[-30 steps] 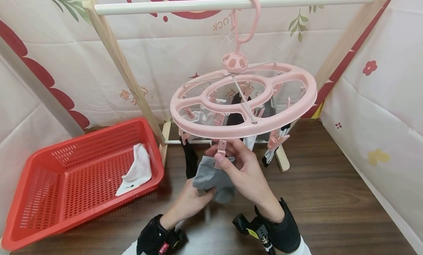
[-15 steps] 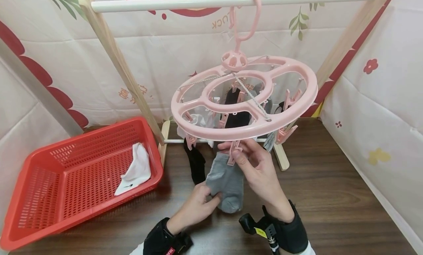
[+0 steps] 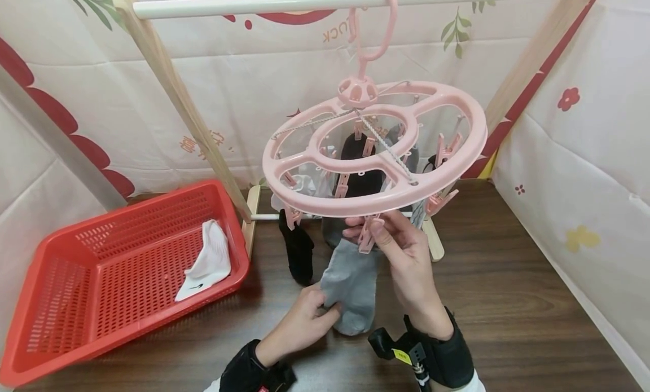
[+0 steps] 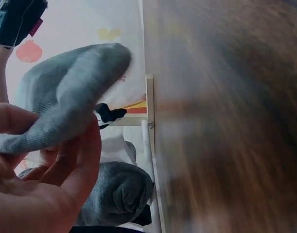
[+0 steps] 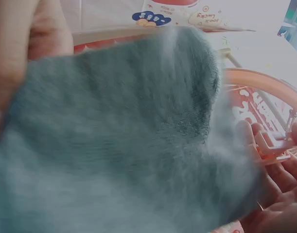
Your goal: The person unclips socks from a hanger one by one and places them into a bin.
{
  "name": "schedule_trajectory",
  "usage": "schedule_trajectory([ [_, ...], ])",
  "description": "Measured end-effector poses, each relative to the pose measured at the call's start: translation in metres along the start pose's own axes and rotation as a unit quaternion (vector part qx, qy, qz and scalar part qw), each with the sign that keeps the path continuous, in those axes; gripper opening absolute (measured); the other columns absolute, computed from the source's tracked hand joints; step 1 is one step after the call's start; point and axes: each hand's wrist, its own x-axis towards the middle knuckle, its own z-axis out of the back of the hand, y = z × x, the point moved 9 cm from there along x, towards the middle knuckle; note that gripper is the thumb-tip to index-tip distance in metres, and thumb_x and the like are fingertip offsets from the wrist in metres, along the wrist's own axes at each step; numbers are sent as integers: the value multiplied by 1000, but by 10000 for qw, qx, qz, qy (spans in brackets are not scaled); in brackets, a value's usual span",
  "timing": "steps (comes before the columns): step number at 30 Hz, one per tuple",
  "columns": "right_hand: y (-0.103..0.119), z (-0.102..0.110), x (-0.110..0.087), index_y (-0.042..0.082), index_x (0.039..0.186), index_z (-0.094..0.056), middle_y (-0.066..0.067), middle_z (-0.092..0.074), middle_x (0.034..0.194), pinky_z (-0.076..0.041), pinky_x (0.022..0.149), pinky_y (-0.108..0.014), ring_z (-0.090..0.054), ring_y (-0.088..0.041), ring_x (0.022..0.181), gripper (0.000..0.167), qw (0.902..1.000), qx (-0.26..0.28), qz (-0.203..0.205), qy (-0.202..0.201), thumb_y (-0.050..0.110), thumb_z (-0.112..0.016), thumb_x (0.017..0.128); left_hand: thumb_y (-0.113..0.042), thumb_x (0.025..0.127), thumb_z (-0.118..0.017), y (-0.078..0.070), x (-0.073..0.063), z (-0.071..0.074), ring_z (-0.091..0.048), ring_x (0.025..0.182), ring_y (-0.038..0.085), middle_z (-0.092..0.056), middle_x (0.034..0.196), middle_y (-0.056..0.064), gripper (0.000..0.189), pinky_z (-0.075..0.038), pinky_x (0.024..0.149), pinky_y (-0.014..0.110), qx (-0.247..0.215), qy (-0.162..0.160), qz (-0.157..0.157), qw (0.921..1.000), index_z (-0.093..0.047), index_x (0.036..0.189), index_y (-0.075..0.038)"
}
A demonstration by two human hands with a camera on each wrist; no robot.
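A grey sock (image 3: 350, 290) hangs below the front rim of a round pink clip hanger (image 3: 376, 203). My left hand (image 3: 304, 321) pinches the sock along its left side; in the left wrist view the fabric (image 4: 65, 97) lies between thumb and fingers. At the rim, my right hand (image 3: 408, 259) squeezes a pink clothespin (image 3: 368, 234) between thumb and fingers. The clothespin's lower end overlaps the sock's cuff in the head view. Blurred grey fabric (image 5: 119, 131) fills most of the right wrist view and partly hides the right hand (image 5: 284, 189).
The hanger hooks over a white rod (image 3: 254, 6) on a wooden frame (image 3: 178, 98). Black sock (image 3: 297, 251) and several other socks hang from its clips. At left, a red basket (image 3: 112, 330) contains a white sock (image 3: 209, 256). A patterned curtain (image 3: 574, 155) encloses the table.
The hanger has turned, carrying the front clothespin to the right. Both hands and the grey sock have shifted right with it, and the sock now hangs lower and straighter.
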Motion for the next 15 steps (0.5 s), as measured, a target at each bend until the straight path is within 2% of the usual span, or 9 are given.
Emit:
schedule_trajectory([
  [3,3,3,2,2,117,-62,-17,-68,98,-53,76,-33,-69,-24,88,27,9998,10,139,-117,-3,-42,100,3,83,-60,0,-5,-1,-53,76,6,-59,88,1,11,-45,66,18,198,32,-115,9997,-62,75,-5],
  [7,5,4,3,0,118,-61,-15,-69,93,-52,74,-31,-69,-24,88,27,9997,74,202,-83,-3,-41,100,4,82,-61,-1,-10,-2,-46,71,4,-53,82,-3,21,-44,61,19,292,63,-141,9995,-57,67,-9],
  [9,5,4,3,0,120,-60,-11,-67,88,-52,74,-31,-69,-24,89,27,9998,76,144,-80,-2,-42,100,4,83,-61,0,-11,-2,-50,76,3,-57,88,-4,18,-47,65,23,211,70,-65,9997,-63,72,-10],
  [15,3,7,4,-1,127,-54,-7,-63,79,-53,75,-33,-68,-26,90,28,9998,93,-67,-147,1,-46,100,4,84,-61,0,-14,-3,-54,82,5,-61,93,-2,15,-49,71,23,89,154,45,9998,-66,77,-9],
])
